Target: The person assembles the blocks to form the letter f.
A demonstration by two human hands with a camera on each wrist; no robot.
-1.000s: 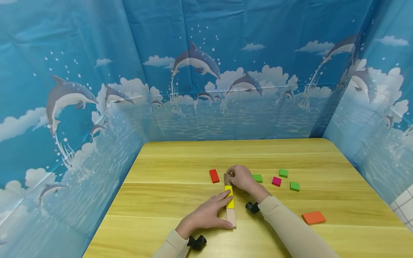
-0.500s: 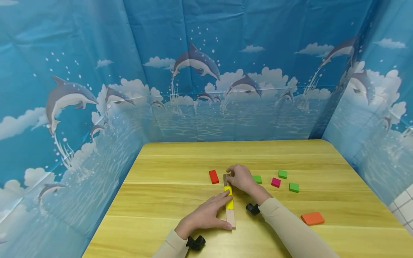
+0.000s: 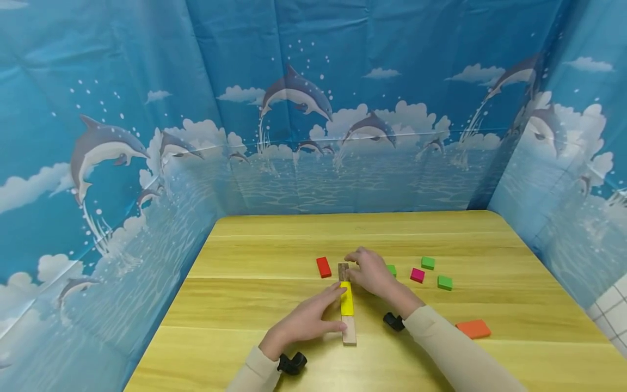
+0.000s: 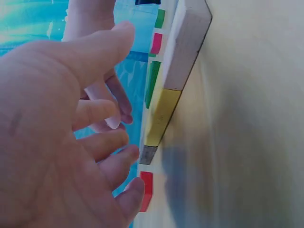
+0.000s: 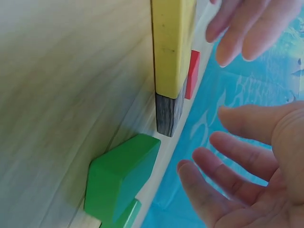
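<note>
Yellow block lies between dark block, far, and pale block, near. Left hand and right hand hold nothing, fingers apart; light pressure from both sides should keep all three in line.

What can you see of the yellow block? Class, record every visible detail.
The yellow block is a long, plain rectangular bar, smooth as if painted, with small dark marks on one face. It lies flat on the table, in the middle of a straight row, its ends against a dark wood-grained block and a pale block. The left hand hovers over it, apparently not touching.
</note>
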